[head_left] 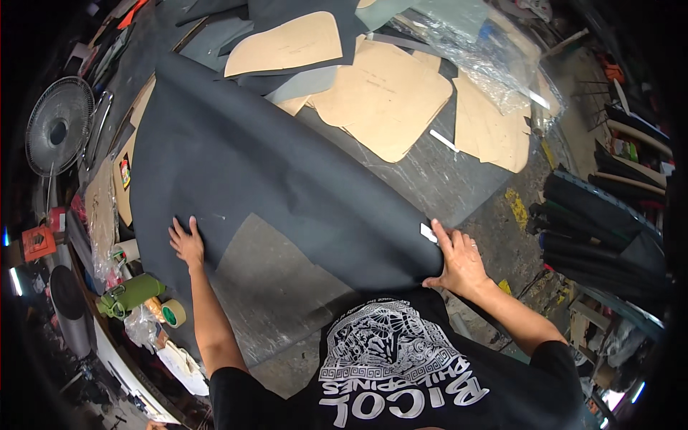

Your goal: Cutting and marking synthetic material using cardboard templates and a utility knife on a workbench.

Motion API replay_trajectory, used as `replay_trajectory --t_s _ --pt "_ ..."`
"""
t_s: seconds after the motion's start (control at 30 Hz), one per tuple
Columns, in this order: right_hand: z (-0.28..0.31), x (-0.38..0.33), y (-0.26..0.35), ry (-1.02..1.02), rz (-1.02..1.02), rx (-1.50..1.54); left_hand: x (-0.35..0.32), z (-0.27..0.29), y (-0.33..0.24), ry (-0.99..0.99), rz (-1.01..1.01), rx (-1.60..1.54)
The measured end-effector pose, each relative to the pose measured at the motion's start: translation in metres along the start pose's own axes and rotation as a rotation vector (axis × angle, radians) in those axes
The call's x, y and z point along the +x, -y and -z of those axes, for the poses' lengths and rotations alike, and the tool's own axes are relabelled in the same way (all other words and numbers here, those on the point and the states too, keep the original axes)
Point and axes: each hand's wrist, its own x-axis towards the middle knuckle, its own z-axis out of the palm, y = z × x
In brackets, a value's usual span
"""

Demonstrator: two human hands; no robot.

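A large sheet of smooth black material [287,186] lies across the table, its far right side turned into a long, thick roll-like fold. On the sheet's left part my left hand [188,244] lies flat with its fingers spread. At the fold's right end my right hand [462,264] spans the edge, thumb on the near side and fingers on the far side. Beside its index finger a small white piece [428,233] shows on the sheet. In front of me a squarish grey table patch [276,287] shows beyond the sheet's edge.
Tan cut pattern pieces [387,93] and clear plastic film [494,50] lie on the far table. A white strip [444,140] lies near them. Along the left are a fan [59,129], a green bottle [132,294] and a tape roll [173,313]. Black material [602,236] is heaped at right.
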Motion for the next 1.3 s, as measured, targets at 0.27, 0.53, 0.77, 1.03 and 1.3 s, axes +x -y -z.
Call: replay_trajectory --t_s 0.27,0.53,0.77,1.03,1.3 --pt "-0.006 0.002 -0.02 -0.03 0.085 0.004 -0.024 0.016 0.015 0.099 0.052 0.137" --pt "0.026 -0.02 -0.112 -0.059 0.101 -0.007 -0.172 0.048 -0.008 0.19 -0.083 0.233" --pt "0.043 -0.043 -0.187 0.003 0.015 -0.048 -0.271 0.087 -0.043 0.319 -0.065 0.072" --pt "0.054 0.024 -0.183 -0.32 -0.003 0.348 -0.25 0.068 0.078 0.077 0.002 0.119" --pt "0.139 0.329 -0.05 -0.222 0.011 1.271 -0.206 0.045 0.186 0.152 0.491 -0.212"
